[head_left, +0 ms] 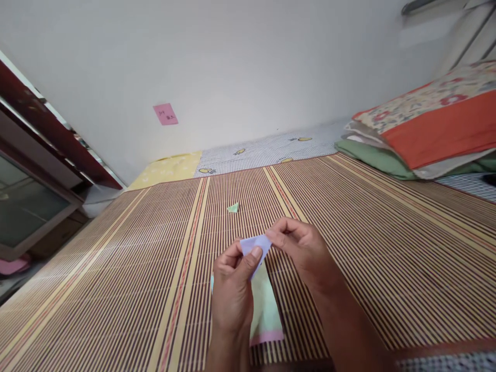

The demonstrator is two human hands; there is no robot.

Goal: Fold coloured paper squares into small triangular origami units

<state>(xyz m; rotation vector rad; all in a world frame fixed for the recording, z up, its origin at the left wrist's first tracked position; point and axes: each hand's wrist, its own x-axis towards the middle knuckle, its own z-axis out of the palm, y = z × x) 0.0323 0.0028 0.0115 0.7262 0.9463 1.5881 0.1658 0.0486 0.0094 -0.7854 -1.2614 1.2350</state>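
Note:
Between my two hands is a small folded piece of lilac paper [250, 243], roughly triangular with its point downward. My left hand [233, 279] pinches it, thumb across the front and fingers behind. At the paper's upper right corner, my right hand [296, 245] grips the tip between thumb and fingers. Below them, partly hidden by my left hand, pale green paper [267, 305] with a pink strip along its near end lies on the striped mat. A small folded green paper piece [233, 207] sits farther off on the mat.
The striped bamboo mat [127, 268] covers the bed. Folded bedding [437, 124] in orange, floral and green is stacked at the right. A pink note [166, 114] is stuck on the white wall [248, 67]. Along the left stands a cabinet with a glass panel [27, 201].

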